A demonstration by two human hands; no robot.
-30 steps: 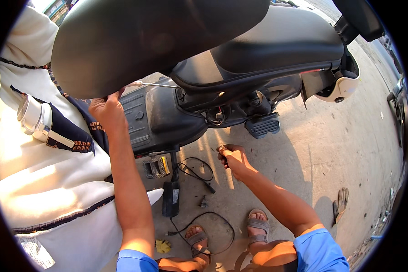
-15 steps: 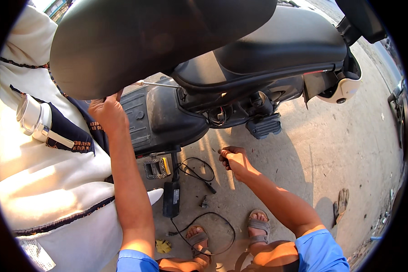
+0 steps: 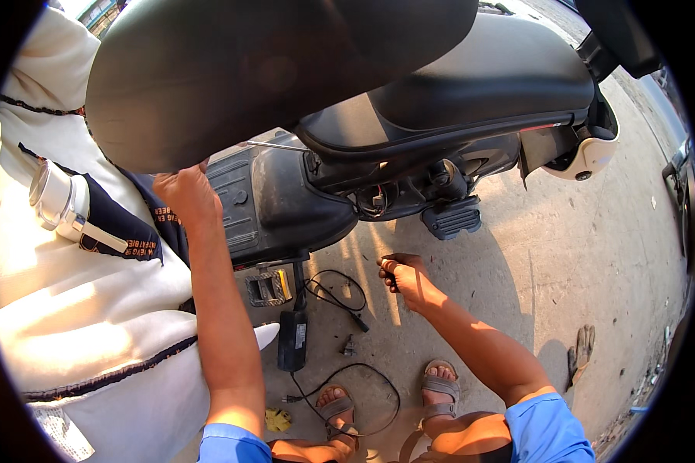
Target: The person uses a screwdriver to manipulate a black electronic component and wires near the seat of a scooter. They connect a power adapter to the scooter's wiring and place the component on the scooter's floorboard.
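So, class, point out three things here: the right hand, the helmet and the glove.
Right hand [image 3: 405, 281]: head view, on the middle of the hand.
Helmet [image 3: 599, 157]: head view, on its pale shell.
Glove [image 3: 581, 355]: head view, near its middle.

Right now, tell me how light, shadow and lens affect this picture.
Head view: warm sunlight washes out patches of the white padded fabric and stripes the concrete ground. Head view: the right hand is dark around its fingers, hiding detail there. Head view: the fisheye rim blacks out the corners and bends the outer scene.
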